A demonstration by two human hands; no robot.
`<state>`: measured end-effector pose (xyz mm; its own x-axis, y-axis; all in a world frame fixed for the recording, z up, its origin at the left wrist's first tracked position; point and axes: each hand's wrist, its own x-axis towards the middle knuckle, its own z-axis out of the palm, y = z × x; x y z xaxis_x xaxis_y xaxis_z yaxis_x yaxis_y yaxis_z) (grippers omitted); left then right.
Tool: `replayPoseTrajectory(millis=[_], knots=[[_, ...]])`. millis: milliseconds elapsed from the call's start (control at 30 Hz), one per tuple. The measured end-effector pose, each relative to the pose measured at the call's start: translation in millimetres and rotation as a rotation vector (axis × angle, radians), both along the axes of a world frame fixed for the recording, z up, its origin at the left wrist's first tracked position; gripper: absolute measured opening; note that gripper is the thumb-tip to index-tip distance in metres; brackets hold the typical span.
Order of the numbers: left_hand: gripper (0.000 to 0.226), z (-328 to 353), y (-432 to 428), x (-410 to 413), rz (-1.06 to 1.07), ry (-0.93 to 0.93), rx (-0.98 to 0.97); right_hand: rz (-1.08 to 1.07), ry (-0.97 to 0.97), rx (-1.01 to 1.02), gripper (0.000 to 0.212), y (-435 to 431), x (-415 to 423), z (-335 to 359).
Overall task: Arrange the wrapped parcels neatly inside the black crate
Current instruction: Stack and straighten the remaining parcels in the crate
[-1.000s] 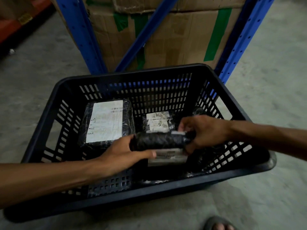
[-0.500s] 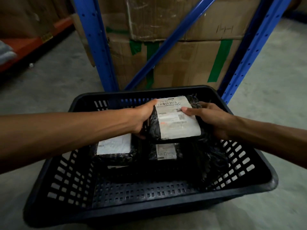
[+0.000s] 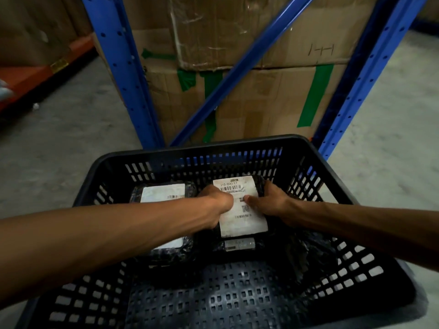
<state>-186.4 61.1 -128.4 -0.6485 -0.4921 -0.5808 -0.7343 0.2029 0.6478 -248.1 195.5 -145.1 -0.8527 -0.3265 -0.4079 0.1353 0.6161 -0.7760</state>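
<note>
A black slotted crate (image 3: 316, 157) stands on the floor in front of me. Inside, at the far middle, lies a black-wrapped parcel with a white barcode label (image 3: 240, 222). My left hand (image 3: 217, 205) grips its left edge and my right hand (image 3: 268, 201) grips its right edge. It rests on top of another labelled parcel (image 3: 240, 245), of which only a strip shows. A third wrapped parcel with a white label (image 3: 161, 192) lies to the left, partly hidden under my left forearm.
Loose black wrap (image 3: 306, 252) sits in the crate's right part. The near crate floor (image 3: 213, 298) is bare grid. Behind the crate rise blue rack uprights (image 3: 123, 74) with taped cardboard boxes (image 3: 261, 91). Grey concrete floor lies on both sides.
Both hands lifted a parcel from the crate's near part, turned its label up, and lowered it onto the small parcel at the far middle. The view has tilted upward.
</note>
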Motion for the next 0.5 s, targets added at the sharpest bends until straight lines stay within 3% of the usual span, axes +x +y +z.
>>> replayPoseTrajectory(millis=[100, 233, 400, 500], knots=[[0.047, -20.6, 2.4, 6.0, -0.079, -0.045, -0.057, -0.002, 0.049, 0.125, 0.056, -5.2, 2.0, -14.5], [0.052, -38.1, 8.3, 5.0, -0.119, -0.065, -0.193, 0.014, -0.073, 0.143, 0.075, -3.4, -2.4, -27.6], [0.044, -32.1, 3.9, 4.5, -0.136, -0.084, -0.157, 0.053, -0.205, -0.02, 0.045, 1.6, -8.2, -31.8], [0.063, -15.6, -0.2, 7.5, -0.12, -0.055, -0.18, 0.099, -0.221, 0.038, 0.042, 0.3, -7.8, -28.0]])
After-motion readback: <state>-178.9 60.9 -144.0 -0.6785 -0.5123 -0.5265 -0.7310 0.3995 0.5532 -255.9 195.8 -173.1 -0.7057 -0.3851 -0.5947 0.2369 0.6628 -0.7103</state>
